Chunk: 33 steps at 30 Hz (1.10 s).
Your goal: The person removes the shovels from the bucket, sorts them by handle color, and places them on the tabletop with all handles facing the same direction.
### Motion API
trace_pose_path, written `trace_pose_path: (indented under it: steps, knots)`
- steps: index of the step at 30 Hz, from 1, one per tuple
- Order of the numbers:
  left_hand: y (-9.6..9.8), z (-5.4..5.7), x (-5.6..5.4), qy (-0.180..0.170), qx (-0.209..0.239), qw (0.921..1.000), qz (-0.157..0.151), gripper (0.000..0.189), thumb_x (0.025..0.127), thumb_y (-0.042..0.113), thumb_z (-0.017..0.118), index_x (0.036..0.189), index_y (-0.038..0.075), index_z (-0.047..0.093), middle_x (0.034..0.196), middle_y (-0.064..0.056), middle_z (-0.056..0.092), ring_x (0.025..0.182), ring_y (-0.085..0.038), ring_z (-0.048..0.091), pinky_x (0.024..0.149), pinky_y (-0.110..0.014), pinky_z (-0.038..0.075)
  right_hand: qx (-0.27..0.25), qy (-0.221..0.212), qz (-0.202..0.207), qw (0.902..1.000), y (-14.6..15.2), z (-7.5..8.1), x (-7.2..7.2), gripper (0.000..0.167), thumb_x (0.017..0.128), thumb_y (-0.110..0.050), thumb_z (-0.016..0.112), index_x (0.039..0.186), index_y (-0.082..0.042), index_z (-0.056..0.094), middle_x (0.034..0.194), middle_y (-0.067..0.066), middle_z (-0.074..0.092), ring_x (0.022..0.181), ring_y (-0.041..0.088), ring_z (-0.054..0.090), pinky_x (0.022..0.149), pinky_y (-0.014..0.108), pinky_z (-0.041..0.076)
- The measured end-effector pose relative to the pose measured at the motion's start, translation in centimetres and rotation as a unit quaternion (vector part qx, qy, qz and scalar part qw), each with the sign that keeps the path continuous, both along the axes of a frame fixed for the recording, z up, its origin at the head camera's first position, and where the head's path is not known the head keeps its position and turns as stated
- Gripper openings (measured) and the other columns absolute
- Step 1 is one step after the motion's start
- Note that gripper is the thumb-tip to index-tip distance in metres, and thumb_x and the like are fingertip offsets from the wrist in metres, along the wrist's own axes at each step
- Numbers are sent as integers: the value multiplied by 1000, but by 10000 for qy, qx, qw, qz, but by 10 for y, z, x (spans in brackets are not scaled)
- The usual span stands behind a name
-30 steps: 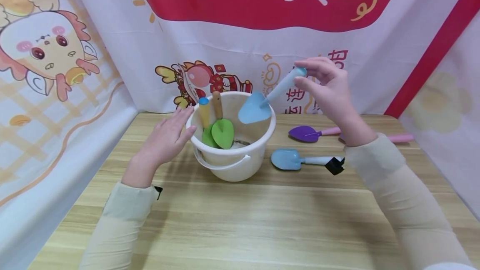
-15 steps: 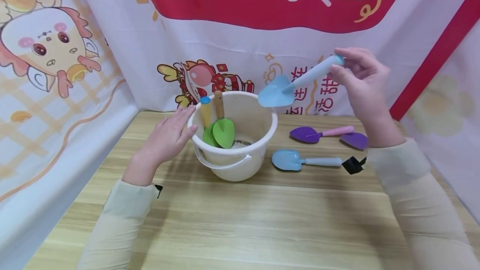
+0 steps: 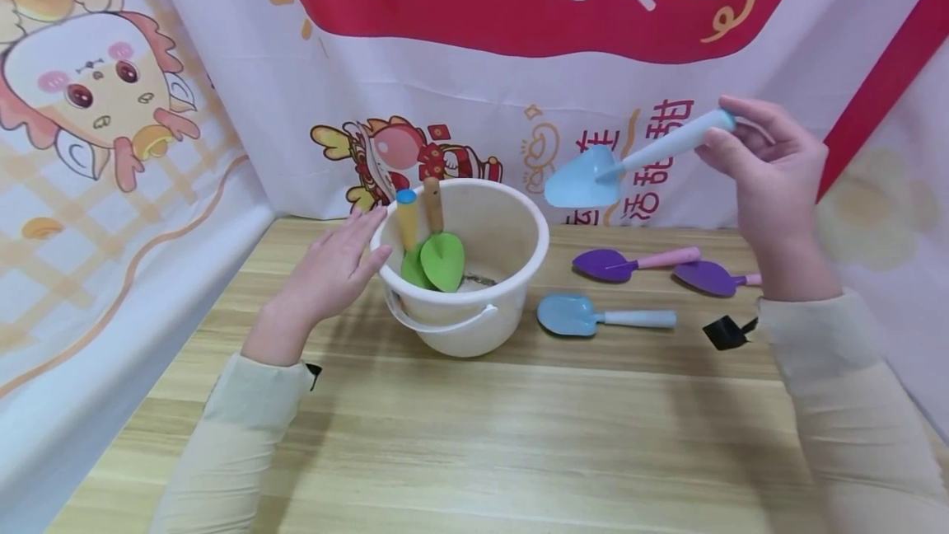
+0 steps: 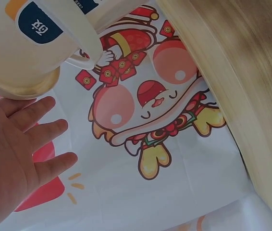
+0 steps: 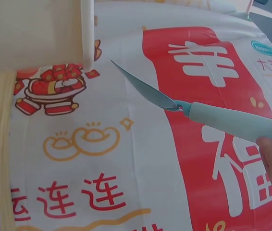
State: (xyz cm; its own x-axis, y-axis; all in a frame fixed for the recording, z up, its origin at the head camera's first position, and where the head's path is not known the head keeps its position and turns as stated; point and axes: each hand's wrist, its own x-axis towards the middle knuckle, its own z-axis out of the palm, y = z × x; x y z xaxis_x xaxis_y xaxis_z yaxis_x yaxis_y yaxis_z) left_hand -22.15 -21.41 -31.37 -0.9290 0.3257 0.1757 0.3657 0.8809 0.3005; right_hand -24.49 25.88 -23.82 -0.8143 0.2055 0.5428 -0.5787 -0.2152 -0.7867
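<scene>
My right hand (image 3: pixel 774 163) pinches the handle end of a light blue garden trowel (image 3: pixel 586 178), raised to the right of the bucket with its blade toward the bucket. In the right wrist view the trowel's handle (image 5: pixel 237 120) runs to my thumb and fingers. My left hand (image 3: pixel 329 266) rests with straight fingers against the left rim of a white bucket (image 3: pixel 474 328); the left wrist view shows those fingers (image 4: pixel 49 127) spread below the rim. Inside the bucket stand two green trowels (image 3: pixel 443 262), one with a wooden handle, the other with a yellow handle tipped in blue.
A second light blue trowel (image 3: pixel 567 316) lies on the wooden table (image 3: pixel 474 443) right of the bucket. Behind it lie two purple trowels with pink handles, one purple trowel (image 3: pixel 604 265) nearer the bucket. A printed cloth (image 3: pixel 474 89) hangs along the table's back edge.
My right hand has carried the light blue trowel from over the bucket out to the right, its handle now nearer level. My left hand has stayed at the rim.
</scene>
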Motion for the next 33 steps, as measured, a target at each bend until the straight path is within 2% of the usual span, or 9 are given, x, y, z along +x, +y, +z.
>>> trace_pose_path:
  steps: [4, 12, 19, 28, 33]
  knots:
    - [0, 1, 0, 3, 20, 10000, 4, 65, 111, 44, 35, 165, 10, 20, 169, -11, 22, 156, -35, 10, 120, -67, 12, -174, -59, -9, 9998, 9, -4, 1, 44, 85, -4, 82, 127, 5, 69, 125, 16, 62, 113, 21, 69, 85, 30, 55]
    - [1, 2, -1, 39, -29, 10000, -22, 66, 111, 45, 34, 164, 9, 20, 168, -12, 22, 156, -35, 10, 119, -68, 12, -440, 84, -139, 9989, 26, -17, 3, 45, 84, -1, 82, 126, 9, 68, 121, 18, 62, 109, 23, 70, 84, 31, 55]
    - [1, 1, 0, 1, -56, 10000, 3, 66, 111, 46, 33, 165, 9, 20, 168, -13, 23, 156, -35, 11, 119, -67, 12, -538, -139, -300, 9980, 39, -31, 7, 46, 85, -2, 82, 127, 8, 67, 120, 16, 64, 109, 22, 70, 83, 29, 55]
    - [1, 0, 1, 23, -46, 10000, 22, 66, 111, 46, 34, 165, 10, 19, 168, -13, 23, 156, -35, 12, 119, -68, 12, -1429, -594, -194, 9878, 57, -46, 10, 42, 86, 6, 78, 126, 9, 68, 109, 14, 67, 101, 21, 71, 81, 33, 57]
    - [2, 1, 1, 36, -67, 10000, 26, 66, 111, 45, 34, 165, 10, 20, 168, -13, 23, 156, -35, 13, 119, -68, 12, -1658, -648, -62, 9840, 68, -57, 11, 36, 88, 9, 74, 124, 11, 68, 112, 15, 63, 101, 23, 70, 80, 34, 58]
